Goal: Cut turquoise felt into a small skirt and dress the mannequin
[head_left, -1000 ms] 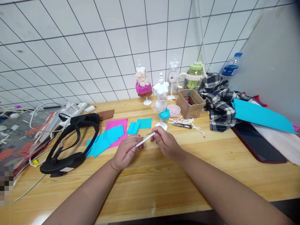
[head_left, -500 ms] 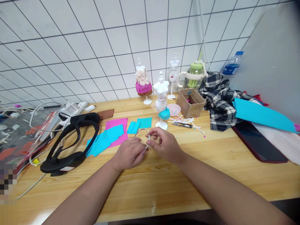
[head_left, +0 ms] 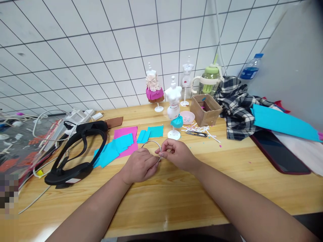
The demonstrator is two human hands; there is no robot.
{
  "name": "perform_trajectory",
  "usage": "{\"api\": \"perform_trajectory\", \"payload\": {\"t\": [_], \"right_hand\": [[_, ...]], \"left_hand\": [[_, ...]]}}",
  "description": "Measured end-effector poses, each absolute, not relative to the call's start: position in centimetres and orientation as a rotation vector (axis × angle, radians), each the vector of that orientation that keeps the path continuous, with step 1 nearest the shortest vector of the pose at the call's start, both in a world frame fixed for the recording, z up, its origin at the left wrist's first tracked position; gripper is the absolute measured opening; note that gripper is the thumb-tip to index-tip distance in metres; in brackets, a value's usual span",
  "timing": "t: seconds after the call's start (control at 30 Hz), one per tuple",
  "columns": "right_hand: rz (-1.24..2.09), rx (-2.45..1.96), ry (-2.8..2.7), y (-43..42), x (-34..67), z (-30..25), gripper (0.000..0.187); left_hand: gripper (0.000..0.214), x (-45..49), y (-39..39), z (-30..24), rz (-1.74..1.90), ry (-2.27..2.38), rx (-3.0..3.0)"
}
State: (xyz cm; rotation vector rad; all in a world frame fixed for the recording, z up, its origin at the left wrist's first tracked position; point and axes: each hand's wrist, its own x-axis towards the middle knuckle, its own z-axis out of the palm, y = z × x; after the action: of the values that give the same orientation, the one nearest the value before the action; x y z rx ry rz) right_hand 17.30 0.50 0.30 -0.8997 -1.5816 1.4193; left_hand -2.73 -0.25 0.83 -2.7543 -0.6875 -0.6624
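Between my hands is a thin, pale ring that looks like a narrow roll of tape point(head_left: 153, 141). My left hand point(head_left: 140, 164) is closed on its near side, with that part of the roll hidden behind the fingers. My right hand point(head_left: 178, 155) pinches at the ring's right edge, thumb against fingertips. Just beyond the hands stands a small white dress form point(head_left: 173, 95) with a turquoise cloth piece point(head_left: 177, 121) around its lower part. Turquoise cloth pieces point(head_left: 155, 131) and a magenta cloth point(head_left: 125, 132) lie to the left of it.
A black headset strap frame point(head_left: 102, 148) lies at left beside cables. Toward the back are two more dress forms, a pink dish point(head_left: 187, 117), an open box point(head_left: 206, 111) and a jug point(head_left: 210, 80). Thread snips point(head_left: 196, 133) lie among white paper strips; a phone point(head_left: 280, 153) is at right.
My right thumb and fingertips have closed together at the ring's edge, where a short white strip showed before. The ring has tilted, so more of its loop is visible.
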Motion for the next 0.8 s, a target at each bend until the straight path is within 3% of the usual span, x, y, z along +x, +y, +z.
{"api": "perform_trajectory", "payload": {"t": [0.27, 0.53, 0.8], "right_hand": [[1.289, -0.931, -1.582, 0.3, 17.1, 0.4, 0.029], [1.22, -0.951, -1.621, 0.5, 17.4, 0.4, 0.009], [0.843, -0.96, -1.767, 0.3, 18.0, 0.8, 0.006]], "left_hand": [[0.014, -3.0, 0.0, 1.0, -0.656, -0.722, -2.715], [0.019, -2.8, 0.0, 1.1, -0.627, -0.767, -2.742], [0.034, -3.7, 0.5, 0.6, -0.76, -1.288, -2.882]]}}
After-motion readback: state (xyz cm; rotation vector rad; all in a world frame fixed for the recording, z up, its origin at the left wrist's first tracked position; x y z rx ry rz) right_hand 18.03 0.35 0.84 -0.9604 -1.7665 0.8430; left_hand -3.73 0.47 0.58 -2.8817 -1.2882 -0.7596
